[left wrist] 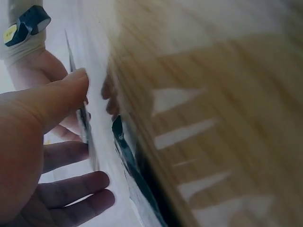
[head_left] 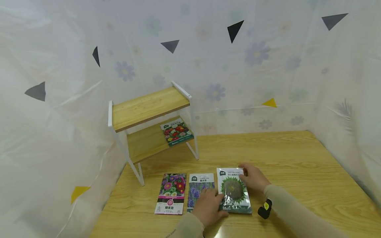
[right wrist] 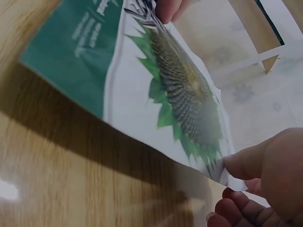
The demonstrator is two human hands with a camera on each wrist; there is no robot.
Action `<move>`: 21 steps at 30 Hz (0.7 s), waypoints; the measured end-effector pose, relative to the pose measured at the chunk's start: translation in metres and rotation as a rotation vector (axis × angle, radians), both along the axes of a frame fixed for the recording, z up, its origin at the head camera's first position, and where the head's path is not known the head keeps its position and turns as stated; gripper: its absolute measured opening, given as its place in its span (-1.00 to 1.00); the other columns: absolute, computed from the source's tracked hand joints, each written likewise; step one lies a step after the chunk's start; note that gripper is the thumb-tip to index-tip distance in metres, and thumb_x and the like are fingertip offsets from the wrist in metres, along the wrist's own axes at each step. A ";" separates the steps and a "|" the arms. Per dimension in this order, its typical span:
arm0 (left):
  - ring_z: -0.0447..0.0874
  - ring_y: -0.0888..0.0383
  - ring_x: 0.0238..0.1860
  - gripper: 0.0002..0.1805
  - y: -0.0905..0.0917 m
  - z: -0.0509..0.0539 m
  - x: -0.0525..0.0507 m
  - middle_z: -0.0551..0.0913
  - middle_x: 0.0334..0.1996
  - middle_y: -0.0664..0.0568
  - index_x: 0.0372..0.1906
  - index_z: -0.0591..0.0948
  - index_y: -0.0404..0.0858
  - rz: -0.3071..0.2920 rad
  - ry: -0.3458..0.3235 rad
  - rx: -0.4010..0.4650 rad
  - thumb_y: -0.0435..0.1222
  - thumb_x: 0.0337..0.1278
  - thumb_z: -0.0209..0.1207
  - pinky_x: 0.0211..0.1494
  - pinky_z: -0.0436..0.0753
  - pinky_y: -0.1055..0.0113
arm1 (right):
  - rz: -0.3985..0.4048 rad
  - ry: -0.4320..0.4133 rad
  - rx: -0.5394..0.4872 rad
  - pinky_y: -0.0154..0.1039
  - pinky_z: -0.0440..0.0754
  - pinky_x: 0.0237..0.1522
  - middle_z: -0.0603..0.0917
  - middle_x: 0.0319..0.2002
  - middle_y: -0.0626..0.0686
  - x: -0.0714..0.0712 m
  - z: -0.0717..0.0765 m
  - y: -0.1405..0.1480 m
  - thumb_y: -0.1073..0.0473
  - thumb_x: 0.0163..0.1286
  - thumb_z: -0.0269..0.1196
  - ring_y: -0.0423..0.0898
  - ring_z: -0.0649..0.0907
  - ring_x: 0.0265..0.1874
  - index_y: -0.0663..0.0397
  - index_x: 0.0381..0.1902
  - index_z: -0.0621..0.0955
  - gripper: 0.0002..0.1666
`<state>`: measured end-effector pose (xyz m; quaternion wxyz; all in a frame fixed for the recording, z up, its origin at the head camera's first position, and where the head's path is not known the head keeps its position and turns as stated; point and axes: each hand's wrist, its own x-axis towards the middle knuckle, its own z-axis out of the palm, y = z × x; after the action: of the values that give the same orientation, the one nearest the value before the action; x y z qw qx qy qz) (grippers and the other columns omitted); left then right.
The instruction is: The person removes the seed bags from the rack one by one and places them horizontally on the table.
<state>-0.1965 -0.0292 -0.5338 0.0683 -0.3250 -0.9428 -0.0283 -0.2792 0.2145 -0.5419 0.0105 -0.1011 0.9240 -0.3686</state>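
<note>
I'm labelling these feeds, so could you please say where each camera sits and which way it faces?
Head: on the head, facing forward and down at the shelf, table and sunflower packet; left hand and right hand show.
Left wrist: on that wrist, seeing the packet edge-on; left hand near, right hand beyond.
Right wrist: on that wrist, facing across the packet's front; right hand near, left fingers at top.
Shared: head and right wrist show the packet's printed front.

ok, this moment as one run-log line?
left hand: holds sunflower packet, left edge | right hand: holds same packet, right edge | lavender packet, pink-banded packet: table | red-flower packet: lower shelf
</note>
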 end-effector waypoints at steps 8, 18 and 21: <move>0.56 0.11 0.00 -0.39 0.008 0.001 -0.004 0.63 -0.13 0.09 -0.07 0.67 -0.01 -0.019 -0.039 -0.161 0.33 -0.11 0.22 0.23 0.46 0.04 | 0.020 -0.031 0.041 -0.09 0.47 -0.28 0.53 -0.24 0.05 -0.001 -0.007 0.000 0.24 0.32 0.26 -0.06 0.48 -0.31 0.29 0.18 0.49 -0.51; 0.53 0.09 -0.01 -0.44 0.011 -0.001 -0.006 0.62 -0.15 0.09 -0.16 0.69 0.04 -0.012 -0.061 -0.195 0.35 -0.08 0.19 0.23 0.45 0.04 | 0.042 -0.029 0.064 -0.08 0.47 -0.29 0.48 -0.24 0.09 -0.005 -0.017 0.001 0.20 0.32 0.26 -0.04 0.45 -0.30 0.27 0.12 0.51 -0.55; 0.51 0.07 0.01 -0.44 0.010 0.000 -0.006 0.60 -0.11 0.07 -0.13 0.69 0.03 -0.015 -0.059 -0.186 0.34 -0.09 0.20 0.22 0.45 0.04 | 0.052 -0.012 0.068 -0.08 0.49 -0.26 0.47 -0.23 0.09 -0.007 -0.019 0.002 0.18 0.31 0.28 -0.04 0.46 -0.29 0.26 0.09 0.52 -0.56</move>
<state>-0.2023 -0.0193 -0.5333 0.0096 -0.3361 -0.9405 0.0491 -0.2857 0.2167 -0.5611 0.0290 -0.1222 0.9330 -0.3371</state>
